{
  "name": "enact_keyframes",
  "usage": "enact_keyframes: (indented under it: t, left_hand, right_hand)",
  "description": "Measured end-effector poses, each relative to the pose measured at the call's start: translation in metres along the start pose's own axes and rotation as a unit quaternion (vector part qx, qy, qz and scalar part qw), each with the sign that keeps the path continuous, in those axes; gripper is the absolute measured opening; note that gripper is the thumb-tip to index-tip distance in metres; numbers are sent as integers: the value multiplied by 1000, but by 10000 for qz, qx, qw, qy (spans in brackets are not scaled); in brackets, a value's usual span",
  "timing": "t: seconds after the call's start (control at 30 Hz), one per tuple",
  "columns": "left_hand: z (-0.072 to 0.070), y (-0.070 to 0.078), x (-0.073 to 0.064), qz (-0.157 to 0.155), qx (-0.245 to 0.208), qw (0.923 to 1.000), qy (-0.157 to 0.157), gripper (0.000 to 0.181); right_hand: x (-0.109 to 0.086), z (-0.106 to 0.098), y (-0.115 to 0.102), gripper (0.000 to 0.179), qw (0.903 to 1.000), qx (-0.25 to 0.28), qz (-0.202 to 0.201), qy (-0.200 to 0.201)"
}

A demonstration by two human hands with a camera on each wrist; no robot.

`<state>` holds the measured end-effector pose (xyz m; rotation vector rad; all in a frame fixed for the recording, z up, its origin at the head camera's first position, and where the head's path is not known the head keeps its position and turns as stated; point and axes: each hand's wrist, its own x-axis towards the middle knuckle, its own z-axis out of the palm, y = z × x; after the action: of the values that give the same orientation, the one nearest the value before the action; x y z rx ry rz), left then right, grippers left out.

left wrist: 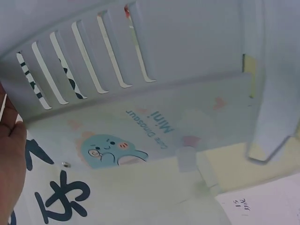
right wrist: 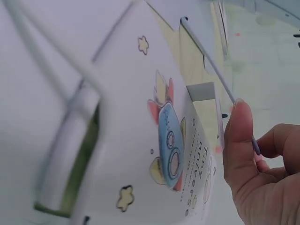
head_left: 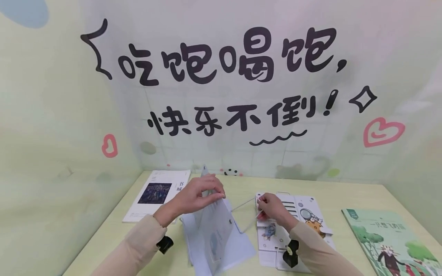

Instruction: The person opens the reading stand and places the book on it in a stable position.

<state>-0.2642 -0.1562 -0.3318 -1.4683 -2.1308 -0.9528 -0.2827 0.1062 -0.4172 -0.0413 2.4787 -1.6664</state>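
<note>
Hands both busy: your left hand [head_left: 198, 193] grips top edge of blue stand [head_left: 221, 232], presumably to hold panel raised off base. Your right hand [head_left: 275, 207] pinches wire support [right wrist: 212, 63] hooked to panel's 3 o'clock side, likely to hold it clear. White stand [head_left: 271, 237] lies beneath right hand, at blue stand's 3 o'clock; touching fingers, cannot tell. Green book [head_left: 383, 230] farther that way, magazine [head_left: 155, 193] at 10 o'clock, both outside your working spot.

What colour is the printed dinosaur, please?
The dinosaur is mostly blue, clearest in the left wrist view.
</note>
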Motion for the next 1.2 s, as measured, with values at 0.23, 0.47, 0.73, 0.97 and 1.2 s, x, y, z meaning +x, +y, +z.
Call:
enact_keyframes:
  t: [0.23,0.47,0.73,0.97,1.2]
  left_hand:
    - [-6,-12,-5,-603,-267,9976,214,13]
    - [-12,-14,-7,-981,-452,9940,196,13]
    - [-11,-14,-11,-1004,-474,9937,170,11]
    - [-8,-13,-10,-1084,-450,9929,169,13]
    - [-6,-13,-9,-1139,-508,9920,198,14]
  right_hand:
    - [-12,-1,4,16,9964,747,377,149]
    - [-32,18,-5,20,9900,1410,-21,13]
    - [-45,41,-12,29,9828,1295,-1145,-657]
    - [-44,57,-6,10,9747,-113,-1905,-1165]
    - [-42,62,3,5,9751,-611,-1808,-1130]
